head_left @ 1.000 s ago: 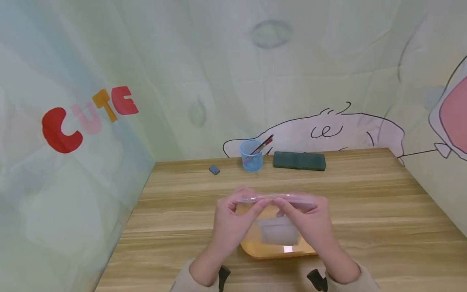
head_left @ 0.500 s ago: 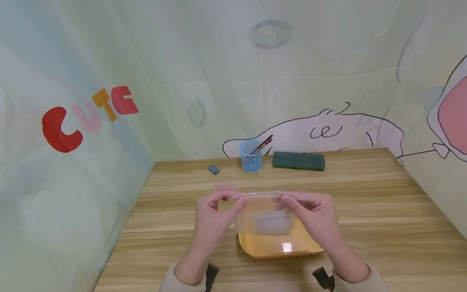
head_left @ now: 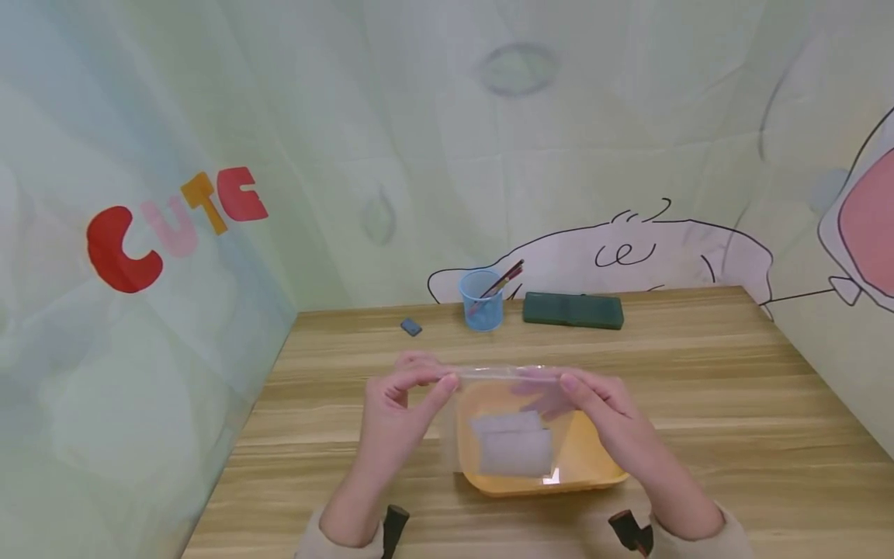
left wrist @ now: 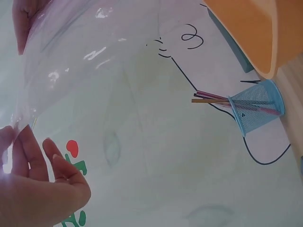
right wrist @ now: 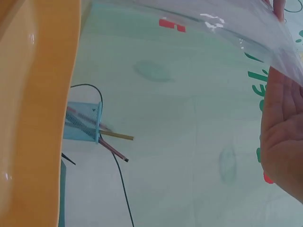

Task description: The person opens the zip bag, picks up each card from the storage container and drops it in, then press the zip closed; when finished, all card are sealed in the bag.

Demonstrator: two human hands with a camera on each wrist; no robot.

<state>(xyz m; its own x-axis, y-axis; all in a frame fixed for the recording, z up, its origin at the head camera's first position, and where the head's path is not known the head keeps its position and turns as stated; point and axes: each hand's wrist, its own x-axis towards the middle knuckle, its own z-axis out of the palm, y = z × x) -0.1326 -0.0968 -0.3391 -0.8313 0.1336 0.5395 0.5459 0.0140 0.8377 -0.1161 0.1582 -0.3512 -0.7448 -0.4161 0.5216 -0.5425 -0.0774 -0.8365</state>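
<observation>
A clear plastic bag (head_left: 506, 396) hangs by its top edge between my two hands, above an orange tray (head_left: 594, 458). My left hand (head_left: 401, 411) pinches the bag's left end between thumb and index finger. At the other end my right hand (head_left: 618, 419) pinches the edge, its fingers showing through the plastic. A pale grey folded piece (head_left: 515, 450), its material unclear, shows low in the bag. In the left wrist view, my left hand (left wrist: 42, 184) grips the bag corner, other fingers loosely bent. My right hand (right wrist: 286, 123) is partly cut off in its wrist view.
Along the back of the wooden table (head_left: 335, 419) stand a blue mesh pen cup (head_left: 482, 303) with several pencils and a dark green case (head_left: 573, 310). A small blue-grey block (head_left: 410, 327) lies left of the cup. Printed fabric walls (head_left: 349, 155) enclose the back and sides.
My hands have moved apart along the bag's top edge, the left going left and the right slightly right. The bag is spread wider, and the grey piece has shifted left with it.
</observation>
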